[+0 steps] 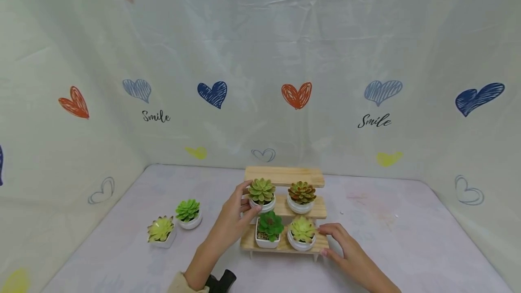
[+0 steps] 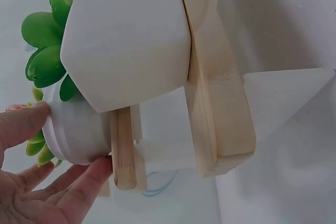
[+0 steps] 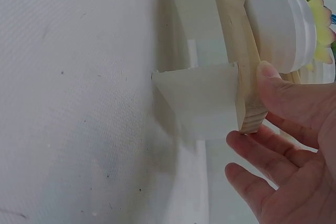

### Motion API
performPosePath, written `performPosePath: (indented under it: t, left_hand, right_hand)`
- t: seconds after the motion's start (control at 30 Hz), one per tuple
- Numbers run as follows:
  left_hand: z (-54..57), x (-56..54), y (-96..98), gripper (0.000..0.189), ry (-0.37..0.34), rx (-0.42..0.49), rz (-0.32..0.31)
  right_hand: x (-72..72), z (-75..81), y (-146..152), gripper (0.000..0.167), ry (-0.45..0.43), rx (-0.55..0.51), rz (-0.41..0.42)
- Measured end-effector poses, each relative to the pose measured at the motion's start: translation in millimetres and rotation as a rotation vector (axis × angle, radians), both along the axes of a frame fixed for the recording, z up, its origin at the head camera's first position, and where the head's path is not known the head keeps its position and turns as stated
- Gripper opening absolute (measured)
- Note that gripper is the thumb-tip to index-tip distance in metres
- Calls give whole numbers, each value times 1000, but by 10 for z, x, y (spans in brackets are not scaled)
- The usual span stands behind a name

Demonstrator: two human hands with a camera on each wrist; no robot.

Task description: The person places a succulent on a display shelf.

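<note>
My left hand (image 1: pixel 234 216) holds a round white pot with a pale green succulent (image 1: pixel 262 191), thumb on one side and fingers on the other, at the middle step's left end. My right hand (image 1: pixel 348 250) grips the right end of the wooden tiered stand (image 1: pixel 284 176), its thumb on the lowest step and fingers at the end edge. A reddish-brown succulent (image 1: pixel 301 192) stands on the middle step's right. On the lowest step are a dark green succulent in a square pot (image 1: pixel 267 243) and a yellow-green succulent in a round pot (image 1: pixel 302 229).
Left of the stand, a bright green succulent in a round pot (image 1: pixel 188 214) and a yellow-green one in a white pot (image 1: pixel 161 231) sit on the pale table (image 1: pixel 386 229). A white curtain with printed hearts (image 1: pixel 260 58) rises behind. The stand's top step holds no pot.
</note>
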State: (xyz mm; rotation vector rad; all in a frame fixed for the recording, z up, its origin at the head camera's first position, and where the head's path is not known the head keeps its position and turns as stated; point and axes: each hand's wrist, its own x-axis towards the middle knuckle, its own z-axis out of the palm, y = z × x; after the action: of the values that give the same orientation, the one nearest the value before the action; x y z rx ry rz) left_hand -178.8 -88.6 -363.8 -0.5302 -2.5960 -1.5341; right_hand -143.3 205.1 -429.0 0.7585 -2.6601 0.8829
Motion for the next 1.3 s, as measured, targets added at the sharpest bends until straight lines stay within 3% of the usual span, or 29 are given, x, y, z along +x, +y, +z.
performPosePath:
  t: [0.57, 0.77, 1.07, 1.3]
  left_hand:
    - [12, -30, 105, 75, -88, 66, -54]
    - [10, 4, 116, 75, -76, 20, -37]
    - [34, 12, 117, 77, -32, -7, -81]
    - [34, 29, 73, 78, -54, 6, -69]
  right_hand:
    - [3, -5, 25, 34, 23, 0, 19]
    - [1, -20, 35, 35, 59, -8, 42]
    - [-14, 3, 37, 35, 12, 0, 16]
    - [-17, -10, 22, 35, 36, -21, 31]
